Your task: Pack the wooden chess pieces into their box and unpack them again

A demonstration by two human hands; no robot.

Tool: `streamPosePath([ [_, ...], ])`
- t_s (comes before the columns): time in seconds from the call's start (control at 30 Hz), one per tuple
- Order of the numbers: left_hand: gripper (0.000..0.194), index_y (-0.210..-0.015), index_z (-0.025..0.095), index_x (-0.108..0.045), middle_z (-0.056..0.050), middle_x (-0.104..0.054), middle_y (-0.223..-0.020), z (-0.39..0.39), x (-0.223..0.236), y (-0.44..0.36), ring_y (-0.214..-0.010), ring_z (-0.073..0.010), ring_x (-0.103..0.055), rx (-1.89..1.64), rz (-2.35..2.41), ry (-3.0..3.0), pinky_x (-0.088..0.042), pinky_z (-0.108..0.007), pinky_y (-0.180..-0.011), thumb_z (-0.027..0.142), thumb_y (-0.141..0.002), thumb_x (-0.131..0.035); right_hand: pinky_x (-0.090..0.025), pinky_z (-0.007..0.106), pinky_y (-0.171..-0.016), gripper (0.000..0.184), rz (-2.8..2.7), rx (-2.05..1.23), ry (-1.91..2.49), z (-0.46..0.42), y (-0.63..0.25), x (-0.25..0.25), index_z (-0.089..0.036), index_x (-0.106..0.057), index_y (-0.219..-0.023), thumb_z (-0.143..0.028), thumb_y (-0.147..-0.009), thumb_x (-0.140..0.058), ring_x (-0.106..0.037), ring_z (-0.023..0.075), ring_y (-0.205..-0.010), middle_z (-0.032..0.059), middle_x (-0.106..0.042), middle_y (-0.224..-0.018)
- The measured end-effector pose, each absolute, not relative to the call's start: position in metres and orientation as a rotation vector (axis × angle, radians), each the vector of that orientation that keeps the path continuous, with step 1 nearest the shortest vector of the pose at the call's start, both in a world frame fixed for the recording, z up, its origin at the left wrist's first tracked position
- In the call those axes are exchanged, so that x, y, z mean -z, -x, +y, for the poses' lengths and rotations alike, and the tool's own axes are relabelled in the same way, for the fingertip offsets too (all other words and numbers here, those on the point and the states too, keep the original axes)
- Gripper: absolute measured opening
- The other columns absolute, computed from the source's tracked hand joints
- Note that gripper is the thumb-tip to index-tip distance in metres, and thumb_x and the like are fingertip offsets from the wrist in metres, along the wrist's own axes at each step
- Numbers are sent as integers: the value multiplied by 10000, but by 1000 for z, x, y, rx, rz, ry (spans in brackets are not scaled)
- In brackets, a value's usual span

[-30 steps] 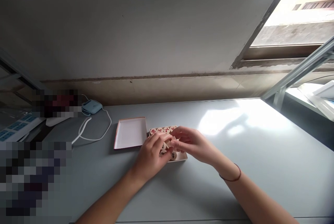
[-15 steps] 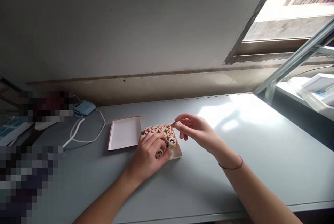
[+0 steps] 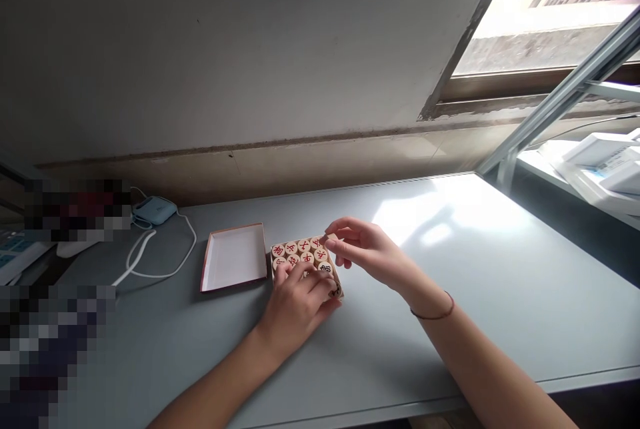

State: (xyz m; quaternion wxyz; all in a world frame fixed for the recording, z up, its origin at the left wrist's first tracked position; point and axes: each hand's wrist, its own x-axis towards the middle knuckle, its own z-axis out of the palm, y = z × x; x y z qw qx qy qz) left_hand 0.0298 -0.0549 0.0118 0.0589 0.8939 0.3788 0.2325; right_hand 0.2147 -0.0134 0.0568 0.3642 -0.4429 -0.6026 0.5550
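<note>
A small shallow box (image 3: 338, 280) on the grey table (image 3: 450, 295) holds several round wooden chess pieces (image 3: 299, 253) marked in red and black. My left hand (image 3: 300, 302) lies over the near part of the box, fingers spread flat on the pieces. My right hand (image 3: 363, 252) hovers at the box's far right corner, thumb and forefinger pinched on one wooden piece (image 3: 331, 237). A thin red cord circles my right wrist.
The box's empty lid (image 3: 234, 257) lies open side up just left of the box. A blue device (image 3: 154, 209) with a white cable (image 3: 150, 262) sits at the back left. A window frame and white boxes (image 3: 600, 162) stand to the right.
The pieces now lie in neater rows. My left hand slid forward and flattened over the near pieces. My right hand stayed at the far right corner, still pinching a piece.
</note>
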Motion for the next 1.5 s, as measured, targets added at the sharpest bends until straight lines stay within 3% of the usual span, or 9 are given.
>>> streamPosePath([
  [0.17,177,-932,208,-631,-64,-662,-1124,-55,-10,-28,-1056,-266,-524,-603,1131,-2792,-387,-447,-860,368,-858,-615,-470,238,-536,274,-1709,-1412,1145,-13,-220,-57,-190,-585,-936,-434,-816,-621,-534,91,-602,3,-599,-770],
  [0.3,186,-939,212,-634,-67,-626,-1163,-55,-11,-25,-1074,-282,-506,-582,1132,-2794,-395,-449,-857,347,-814,-662,-496,226,-603,139,-2034,-1200,1221,-19,-226,-61,-210,-614,-943,-248,-813,-583,-586,91,-690,30,-591,-969],
  [0.47,183,-902,209,-605,-63,-596,-1067,-49,-20,-6,-1057,-260,-497,-590,1196,-2716,-398,-409,-860,344,-789,-653,-452,213,-562,254,-2356,-974,1326,-32,-220,-55,-219,-599,-979,-100,-757,-568,-589,92,-658,15,-586,-905],
  [0.73,224,-897,226,-551,-53,-552,-1089,-43,-21,8,-1083,-258,-476,-445,1198,-2714,-398,-386,-898,336,-752,-681,-363,220,-517,99,-2484,-856,1389,-37,-213,-50,-211,-602,-849,-148,-773,-598,-512,84,-588,0,-570,-856],
  [0.9,199,-886,215,-541,-66,-570,-1090,-42,-18,5,-1055,-255,-492,-465,1266,-2730,-399,-377,-865,342,-782,-653,-320,217,-472,127,-2548,-777,1384,-37,-211,-47,-186,-532,-739,-73,-732,-591,-407,52,-502,-6,-527,-843],
  [1.13,207,-913,224,-540,-59,-601,-1045,-30,-7,5,-998,-245,-526,-570,1455,-2694,-405,-362,-812,352,-799,-657,-407,233,-533,155,-2451,-632,1356,-25,-205,-28,-197,-569,-861,-69,-775,-549,-502,77,-550,18,-541,-903],
  [1.23,229,-931,220,-528,-59,-613,-1016,-24,-7,12,-975,-234,-550,-683,1549,-2602,-420,-354,-815,438,-862,-555,-439,244,-548,98,-2436,-623,1324,-23,-207,-26,-202,-551,-843,-122,-790,-571,-524,85,-560,19,-551,-908],
  [1.33,215,-919,213,-513,-39,-628,-884,-16,-9,25,-836,-204,-597,-756,1840,-2369,-437,-315,-749,408,-921,-425,-464,257,-552,65,-2358,-574,1335,-22,-209,-28,-209,-516,-835,-217,-824,-579,-551,95,-577,26,-552,-933],
  [1.5,234,-965,232,-531,22,-621,-706,-6,-10,43,-639,-180,-615,-438,2118,-2023,-362,-251,-531,439,-881,-459,-485,268,-567,93,-2259,-518,1302,-23,-208,-30,-221,-495,-892,-313,-893,-515,-594,117,-639,38,-560,-932],
])
